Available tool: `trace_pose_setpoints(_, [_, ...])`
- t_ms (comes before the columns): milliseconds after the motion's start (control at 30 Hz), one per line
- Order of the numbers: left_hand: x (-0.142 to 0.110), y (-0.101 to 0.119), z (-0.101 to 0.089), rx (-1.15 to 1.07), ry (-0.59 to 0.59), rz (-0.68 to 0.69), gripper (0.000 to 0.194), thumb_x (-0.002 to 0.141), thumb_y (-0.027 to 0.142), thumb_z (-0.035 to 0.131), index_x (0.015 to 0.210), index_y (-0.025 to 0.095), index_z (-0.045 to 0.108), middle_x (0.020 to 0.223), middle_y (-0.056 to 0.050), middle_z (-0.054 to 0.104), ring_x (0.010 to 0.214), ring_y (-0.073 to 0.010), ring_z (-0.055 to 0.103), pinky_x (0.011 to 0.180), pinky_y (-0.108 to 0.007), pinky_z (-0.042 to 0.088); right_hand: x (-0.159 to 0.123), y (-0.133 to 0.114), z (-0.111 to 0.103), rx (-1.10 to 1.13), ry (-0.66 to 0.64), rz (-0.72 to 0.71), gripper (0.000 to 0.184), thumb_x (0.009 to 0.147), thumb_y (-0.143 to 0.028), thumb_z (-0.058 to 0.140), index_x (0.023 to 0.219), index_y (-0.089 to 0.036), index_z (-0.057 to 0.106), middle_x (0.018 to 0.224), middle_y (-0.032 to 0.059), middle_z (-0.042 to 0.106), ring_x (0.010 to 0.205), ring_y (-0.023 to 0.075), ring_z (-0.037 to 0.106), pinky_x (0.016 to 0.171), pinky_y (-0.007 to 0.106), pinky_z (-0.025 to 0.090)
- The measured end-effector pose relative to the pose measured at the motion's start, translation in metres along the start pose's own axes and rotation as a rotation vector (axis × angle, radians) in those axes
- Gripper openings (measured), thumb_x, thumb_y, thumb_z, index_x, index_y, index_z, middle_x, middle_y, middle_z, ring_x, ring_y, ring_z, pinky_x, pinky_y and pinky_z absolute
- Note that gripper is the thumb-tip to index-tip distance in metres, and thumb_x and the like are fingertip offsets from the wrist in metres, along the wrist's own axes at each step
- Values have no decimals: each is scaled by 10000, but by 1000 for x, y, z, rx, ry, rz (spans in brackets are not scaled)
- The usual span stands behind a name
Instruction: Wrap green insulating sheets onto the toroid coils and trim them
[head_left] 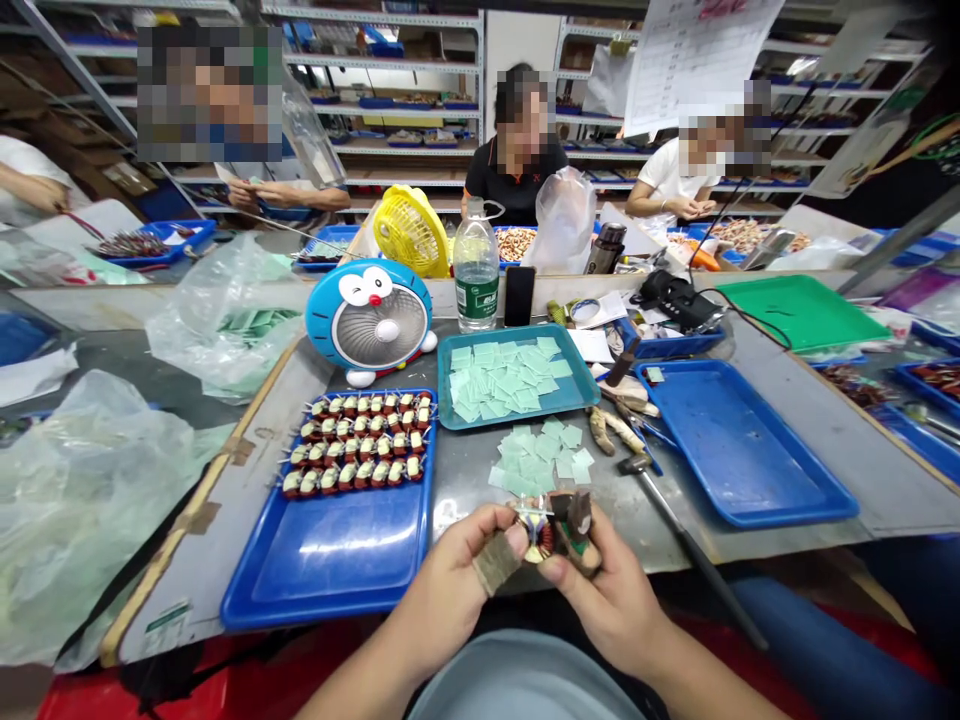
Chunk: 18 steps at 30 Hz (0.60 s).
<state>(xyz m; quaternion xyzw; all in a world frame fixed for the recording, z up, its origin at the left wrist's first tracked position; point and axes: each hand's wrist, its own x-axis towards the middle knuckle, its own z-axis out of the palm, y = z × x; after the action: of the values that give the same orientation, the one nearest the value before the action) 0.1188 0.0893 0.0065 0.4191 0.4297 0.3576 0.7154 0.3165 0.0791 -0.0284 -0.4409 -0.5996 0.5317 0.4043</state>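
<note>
Both hands meet low in the middle, close to my body. My left hand [454,570] pinches a small wire-wound coil [536,538] with a pale flat piece at its top. From the other side, the fingers of my right hand [619,590] are closed against the same coil. Brownish wraps cover some fingertips and hide part of the grip. Just beyond lie loose pale green squares [536,460] on the metal table. At left, a blue tray [330,560] carries rows of similar dark red coils [356,445] with pale tops.
More green squares fill a teal tray [581,365]. Right of my hands lie a hammer [679,525], pliers [637,425] and a blue tray [757,450]. A blue fan [386,328], a water bottle [476,270] and a phone [520,296] stand behind. Several people sit opposite.
</note>
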Motion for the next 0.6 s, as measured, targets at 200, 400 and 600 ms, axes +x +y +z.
trace_pose_setpoints(200, [-13, 5, -11, 484, 158, 259, 522, 857, 316, 761, 1353, 287, 604, 1274, -93, 687, 1127, -288, 646, 990, -355, 460, 1, -7, 10, 163, -28, 18, 363, 985, -379, 594, 1314, -262, 492, 1184, 69, 709, 1062, 217, 691, 963, 327, 534])
trace_pose_setpoints(400, [-12, -8, -11, 574, 253, 436, 451, 843, 237, 767, 1278, 313, 677, 1228, -67, 733, 1079, -284, 689, 931, -317, 493, 1, -6, 12, 132, -22, -10, 327, 991, -348, 597, 1304, -289, 521, 1150, 24, 717, 1021, 183, 685, 932, 278, 523])
trace_pose_setpoints(600, [-9, -16, -6, 548, 268, 479, 444, 849, 232, 761, 1277, 323, 682, 1204, -71, 738, 1056, -290, 695, 908, -318, 496, -4, -7, 12, 166, 2, -1, 305, 997, -347, 583, 1290, -290, 520, 1161, 33, 723, 1044, 202, 695, 952, 307, 529])
